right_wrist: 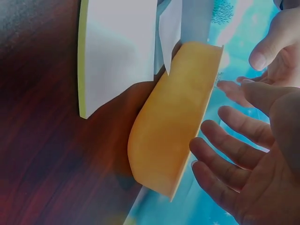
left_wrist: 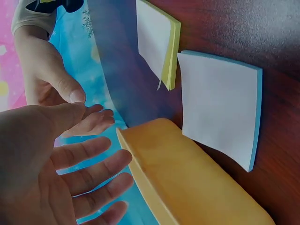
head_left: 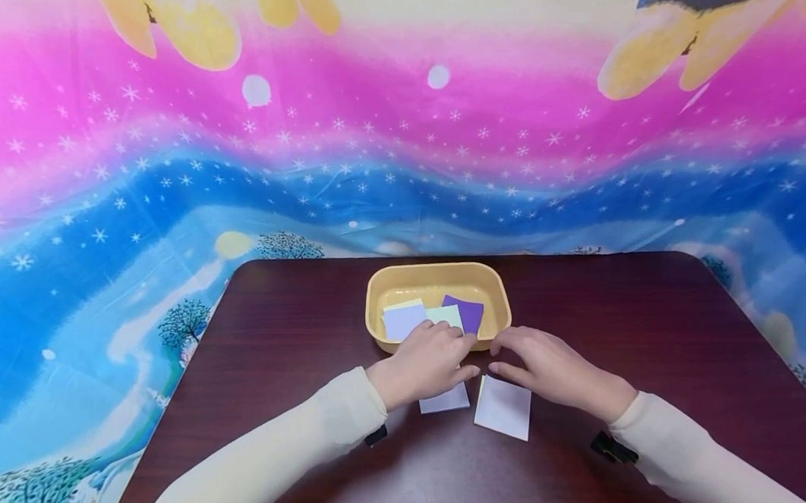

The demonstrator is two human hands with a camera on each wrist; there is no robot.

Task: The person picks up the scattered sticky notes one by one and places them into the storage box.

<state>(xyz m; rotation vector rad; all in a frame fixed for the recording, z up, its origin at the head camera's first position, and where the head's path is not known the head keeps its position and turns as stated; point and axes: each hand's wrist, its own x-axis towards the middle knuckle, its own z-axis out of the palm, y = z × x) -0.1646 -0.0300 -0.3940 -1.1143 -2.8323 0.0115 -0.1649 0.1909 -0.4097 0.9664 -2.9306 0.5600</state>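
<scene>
My left hand (head_left: pixel 431 363) hovers at the near rim of a yellow plastic tub (head_left: pixel 379 311), fingers loosely spread in the left wrist view and holding nothing. Just right of it, my right hand (head_left: pixel 554 366) is likewise relaxed and holds nothing. The two thumbs come close together in the wrist views. Below the hands lie two pads of sticky notes, pale face up. The left pad (head_left: pixel 444 402) has a blue edge (left_wrist: pixel 257 119) and is partly hidden by my left hand. A yellow edge (right_wrist: pixel 82 61) shows on the right pad (head_left: pixel 504 410).
Inside the tub lie a lilac pad (head_left: pixel 402 321), a pale green pad (head_left: pixel 446 314) and a purple pad (head_left: pixel 467 312). The dark wooden table (head_left: pixel 289 337) ends at a printed winter-scene cloth (head_left: pixel 394 152) behind it.
</scene>
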